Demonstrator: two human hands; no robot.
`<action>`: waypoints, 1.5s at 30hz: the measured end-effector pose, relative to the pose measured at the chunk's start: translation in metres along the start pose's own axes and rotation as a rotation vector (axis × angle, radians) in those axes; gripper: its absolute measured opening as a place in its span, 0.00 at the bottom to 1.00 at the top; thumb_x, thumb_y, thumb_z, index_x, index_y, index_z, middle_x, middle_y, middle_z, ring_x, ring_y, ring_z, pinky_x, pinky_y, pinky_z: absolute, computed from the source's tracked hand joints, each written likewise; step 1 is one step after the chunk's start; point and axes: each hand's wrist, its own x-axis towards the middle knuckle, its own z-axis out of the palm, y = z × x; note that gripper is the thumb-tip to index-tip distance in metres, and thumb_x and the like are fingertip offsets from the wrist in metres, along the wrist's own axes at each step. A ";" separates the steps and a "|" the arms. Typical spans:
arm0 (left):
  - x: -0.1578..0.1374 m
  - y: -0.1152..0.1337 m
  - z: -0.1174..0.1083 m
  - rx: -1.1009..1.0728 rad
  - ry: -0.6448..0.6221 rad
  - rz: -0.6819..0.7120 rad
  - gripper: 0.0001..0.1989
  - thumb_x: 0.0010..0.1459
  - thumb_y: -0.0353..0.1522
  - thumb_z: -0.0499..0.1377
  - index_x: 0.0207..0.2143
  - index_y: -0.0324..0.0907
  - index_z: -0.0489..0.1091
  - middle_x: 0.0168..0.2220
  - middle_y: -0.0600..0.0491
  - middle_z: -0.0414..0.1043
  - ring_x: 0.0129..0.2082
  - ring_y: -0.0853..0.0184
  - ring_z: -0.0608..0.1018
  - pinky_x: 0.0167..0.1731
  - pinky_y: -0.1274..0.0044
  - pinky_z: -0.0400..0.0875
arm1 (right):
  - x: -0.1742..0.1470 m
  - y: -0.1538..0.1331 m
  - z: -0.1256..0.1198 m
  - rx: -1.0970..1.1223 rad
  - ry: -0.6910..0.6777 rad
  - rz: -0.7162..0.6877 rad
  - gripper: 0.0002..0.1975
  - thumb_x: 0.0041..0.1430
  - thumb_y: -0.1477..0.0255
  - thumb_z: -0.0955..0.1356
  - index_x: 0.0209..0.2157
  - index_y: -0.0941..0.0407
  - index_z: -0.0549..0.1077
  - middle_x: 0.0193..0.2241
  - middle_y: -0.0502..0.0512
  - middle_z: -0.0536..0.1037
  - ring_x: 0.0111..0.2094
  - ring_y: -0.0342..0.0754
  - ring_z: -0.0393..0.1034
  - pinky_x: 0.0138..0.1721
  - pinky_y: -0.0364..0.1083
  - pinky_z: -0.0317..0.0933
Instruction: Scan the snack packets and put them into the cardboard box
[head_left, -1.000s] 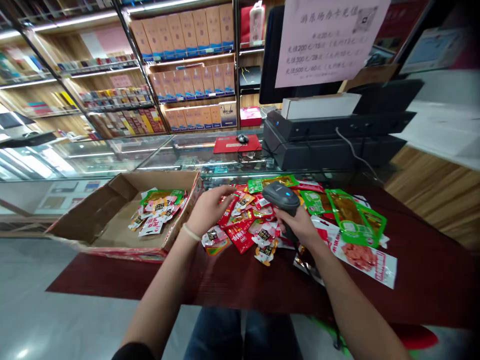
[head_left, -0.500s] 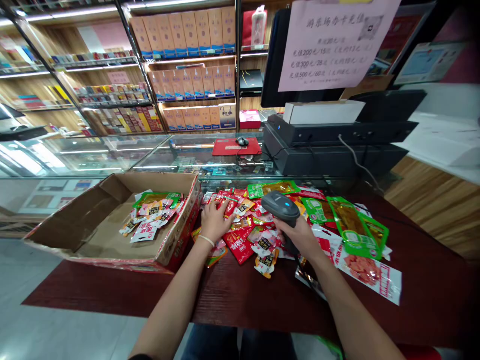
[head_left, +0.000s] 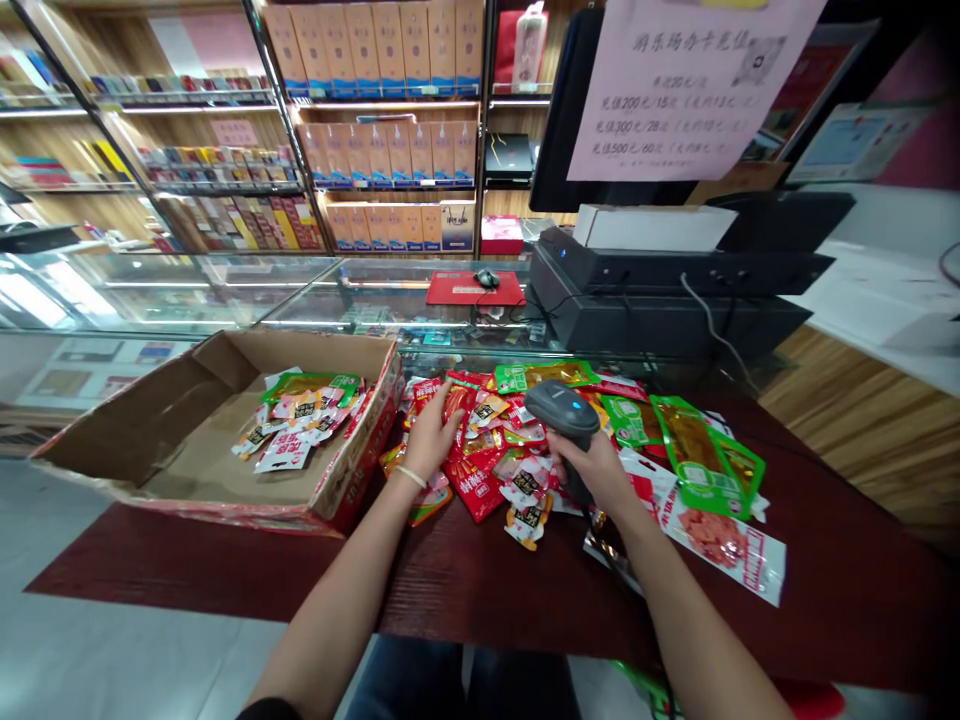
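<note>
My left hand [head_left: 430, 438] is at the left side of a pile of small snack packets, its thumb and fingers closed around a shiny red snack packet [head_left: 460, 400]. Part of that packet is hidden by the fingers. My right hand [head_left: 592, 465] grips the handle of a dark grey barcode scanner [head_left: 561, 408], whose head is above the pile with a small blue light on top. Beneath and between the hands lie red packets [head_left: 474, 487] and small white-and-orange packets [head_left: 527, 520]. Green packets [head_left: 697, 455] and a white meat-snack bag [head_left: 724, 540] lie right of the scanner.
An open cardboard box [head_left: 225, 490] with several packets inside stands left of the pile. Behind the dark red table [head_left: 450, 590] is a glass counter with a mouse [head_left: 486, 279] on a red mat [head_left: 450, 288]. A monitor bearing a pink sign [head_left: 675, 100] stands at the back right.
My left hand has turned slightly, and the red packet at its fingers now shows more, raised a little. The right hand keeps the scanner over the pile. The view has shifted slightly.
</note>
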 end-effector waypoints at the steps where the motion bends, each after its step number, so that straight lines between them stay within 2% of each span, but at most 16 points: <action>1: 0.000 0.002 0.001 -0.078 0.006 0.001 0.29 0.64 0.35 0.54 0.67 0.44 0.55 0.67 0.43 0.58 0.67 0.57 0.62 0.66 0.64 0.53 | 0.000 0.000 0.000 0.007 0.004 -0.001 0.20 0.52 0.54 0.74 0.25 0.54 0.68 0.16 0.47 0.68 0.15 0.42 0.60 0.17 0.43 0.57; 3: 0.000 0.007 0.001 -0.223 -0.004 -0.006 0.30 0.63 0.31 0.52 0.67 0.44 0.54 0.69 0.46 0.55 0.69 0.61 0.58 0.67 0.66 0.49 | 0.000 -0.003 0.001 0.021 0.010 -0.005 0.20 0.51 0.54 0.75 0.26 0.54 0.68 0.16 0.47 0.68 0.15 0.42 0.60 0.17 0.43 0.58; 5: -0.001 0.012 0.001 -0.333 -0.026 -0.024 0.31 0.61 0.30 0.53 0.67 0.46 0.54 0.69 0.48 0.55 0.69 0.62 0.58 0.67 0.67 0.52 | -0.001 -0.006 0.001 0.020 0.010 -0.014 0.20 0.50 0.54 0.75 0.25 0.54 0.68 0.16 0.47 0.68 0.15 0.43 0.60 0.16 0.44 0.58; 11: -0.002 0.017 0.005 -0.658 -0.023 -0.170 0.37 0.54 0.35 0.64 0.65 0.48 0.55 0.55 0.46 0.71 0.53 0.59 0.75 0.53 0.67 0.70 | -0.002 -0.009 0.001 0.012 0.010 -0.021 0.20 0.51 0.54 0.74 0.23 0.54 0.68 0.16 0.47 0.68 0.14 0.42 0.61 0.16 0.43 0.57; 15: 0.000 0.016 0.010 -0.902 -0.018 -0.302 0.26 0.50 0.38 0.68 0.50 0.42 0.67 0.44 0.48 0.76 0.44 0.62 0.78 0.45 0.72 0.72 | -0.001 -0.004 0.000 0.025 0.013 -0.014 0.19 0.52 0.54 0.74 0.25 0.54 0.69 0.17 0.47 0.69 0.15 0.42 0.60 0.16 0.43 0.57; 19: -0.002 0.020 0.010 -1.057 -0.008 -0.407 0.20 0.50 0.39 0.67 0.44 0.43 0.70 0.37 0.53 0.75 0.32 0.70 0.76 0.31 0.80 0.70 | 0.001 0.001 -0.002 0.016 0.012 -0.007 0.19 0.54 0.54 0.73 0.25 0.53 0.68 0.16 0.46 0.69 0.14 0.42 0.59 0.16 0.43 0.57; 21: -0.003 0.024 0.006 -1.136 -0.113 -0.473 0.18 0.52 0.40 0.67 0.43 0.43 0.70 0.31 0.56 0.73 0.22 0.75 0.70 0.19 0.84 0.62 | 0.002 0.003 -0.003 0.022 0.019 0.002 0.19 0.53 0.54 0.74 0.26 0.53 0.68 0.17 0.46 0.68 0.15 0.42 0.60 0.16 0.43 0.58; 23: -0.004 0.029 -0.001 -1.222 -0.237 -0.534 0.18 0.55 0.44 0.65 0.41 0.42 0.70 0.29 0.56 0.70 0.18 0.78 0.64 0.14 0.86 0.52 | 0.002 0.004 -0.003 0.023 0.023 0.011 0.19 0.53 0.54 0.74 0.26 0.53 0.68 0.17 0.45 0.68 0.15 0.42 0.60 0.16 0.42 0.58; 25: -0.005 0.032 -0.007 -1.299 -0.331 -0.590 0.23 0.56 0.51 0.61 0.40 0.40 0.71 0.28 0.54 0.69 0.18 0.77 0.63 0.14 0.85 0.51 | 0.002 0.005 -0.004 0.015 0.015 0.012 0.19 0.54 0.55 0.73 0.25 0.54 0.68 0.17 0.46 0.68 0.15 0.42 0.60 0.17 0.42 0.58; 28: -0.006 0.033 -0.015 -1.340 -0.459 -0.643 0.33 0.56 0.60 0.53 0.42 0.39 0.72 0.29 0.49 0.70 0.23 0.71 0.69 0.17 0.81 0.62 | 0.002 0.005 -0.004 0.005 0.004 0.006 0.20 0.55 0.55 0.73 0.23 0.54 0.67 0.15 0.46 0.68 0.15 0.42 0.60 0.17 0.42 0.58; 30: -0.008 0.032 -0.018 -1.333 -0.526 -0.644 0.34 0.57 0.59 0.52 0.45 0.39 0.73 0.32 0.45 0.73 0.27 0.67 0.74 0.22 0.77 0.69 | 0.003 0.005 -0.004 0.012 0.009 0.005 0.20 0.54 0.55 0.73 0.23 0.54 0.68 0.15 0.47 0.68 0.15 0.42 0.60 0.17 0.43 0.58; 32: -0.010 0.031 -0.019 -1.317 -0.562 -0.628 0.27 0.60 0.51 0.55 0.48 0.38 0.73 0.38 0.42 0.76 0.34 0.63 0.78 0.30 0.74 0.73 | 0.003 0.004 -0.003 0.019 0.020 -0.005 0.19 0.54 0.55 0.74 0.23 0.54 0.68 0.15 0.46 0.68 0.15 0.42 0.60 0.17 0.43 0.58; 34: -0.010 0.030 -0.018 -1.303 -0.550 -0.604 0.21 0.60 0.40 0.58 0.51 0.38 0.72 0.44 0.42 0.77 0.40 0.60 0.79 0.38 0.70 0.75 | 0.003 0.001 -0.002 0.017 0.025 -0.017 0.20 0.53 0.55 0.74 0.22 0.54 0.68 0.15 0.46 0.68 0.14 0.42 0.60 0.17 0.43 0.58; 37: -0.009 0.028 -0.013 -1.256 -0.464 -0.600 0.18 0.55 0.31 0.61 0.49 0.37 0.74 0.43 0.43 0.79 0.41 0.59 0.81 0.43 0.68 0.76 | 0.003 -0.001 -0.002 0.026 0.041 -0.031 0.21 0.52 0.54 0.74 0.22 0.54 0.67 0.15 0.46 0.67 0.14 0.42 0.60 0.17 0.43 0.57; 41: -0.005 0.021 -0.001 -1.039 -0.219 -0.545 0.19 0.51 0.33 0.67 0.46 0.38 0.76 0.38 0.47 0.81 0.35 0.62 0.81 0.39 0.72 0.76 | 0.003 -0.002 -0.003 0.055 0.072 -0.030 0.21 0.52 0.54 0.74 0.22 0.54 0.68 0.16 0.47 0.67 0.14 0.42 0.61 0.16 0.43 0.58; 45: -0.003 0.017 0.006 -0.619 0.053 -0.326 0.18 0.50 0.38 0.68 0.43 0.41 0.77 0.40 0.50 0.80 0.38 0.63 0.80 0.41 0.73 0.74 | 0.001 -0.003 -0.004 0.014 0.103 -0.028 0.20 0.52 0.54 0.74 0.24 0.54 0.68 0.16 0.47 0.68 0.14 0.42 0.61 0.16 0.43 0.58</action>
